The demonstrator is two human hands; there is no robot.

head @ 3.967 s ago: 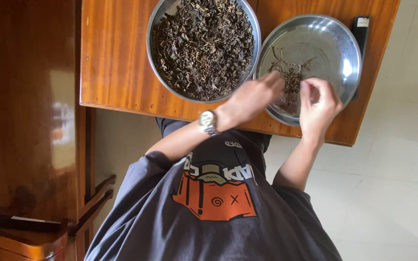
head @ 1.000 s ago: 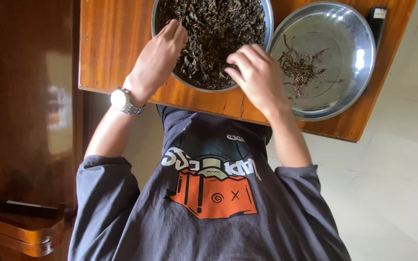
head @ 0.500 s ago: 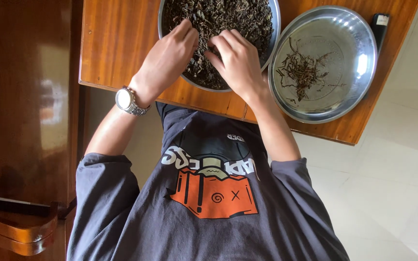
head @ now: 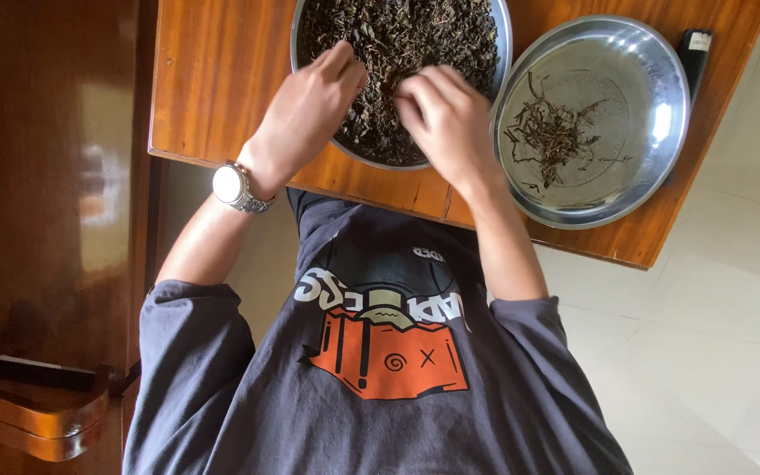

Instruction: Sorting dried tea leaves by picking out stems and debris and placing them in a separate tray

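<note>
Wooden table (head: 222, 79), both hands (head: 310, 110) in bowl (head: 501, 35) of dried leaves (head: 415, 35), stems (head: 551, 132) in second bowl (head: 653, 176)

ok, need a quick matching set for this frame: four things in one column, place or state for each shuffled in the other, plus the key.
Things:
1. left hand
2. right hand
3. side bowl
4. watch

Place or state:
A. holds a sparse scatter of thin stems
B. on the wrist, off the table edge
C. fingers in the dark leaves, nearer the side bowl
D. fingers in the dark leaves, at the full bowl's far side from the side bowl

Pairs: 1-D, 2-C, 3-A, 4-B
</note>
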